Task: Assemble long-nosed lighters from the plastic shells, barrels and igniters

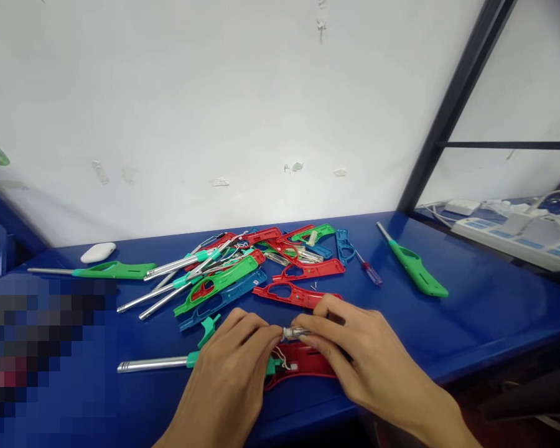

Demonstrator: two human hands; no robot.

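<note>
A clear lighter fuel tank is pinched between the thumb and fingers of my right hand, its whitish valve end pointing left. At that end, the thumb and index finger of my left hand press together; what they grip there is hidden. Under my hands lies an open red lighter shell, with thin white wires looping out beside it. The metal lighter tube with a green collar extends left from beneath my left hand. A loose green trigger rests just beyond that hand.
Red, green and blue shell halves and several metal tubes are heaped at the back. A purple-handled screwdriver and a whole green lighter lie right. Another green lighter and a white case lie left. Power strips stand far right.
</note>
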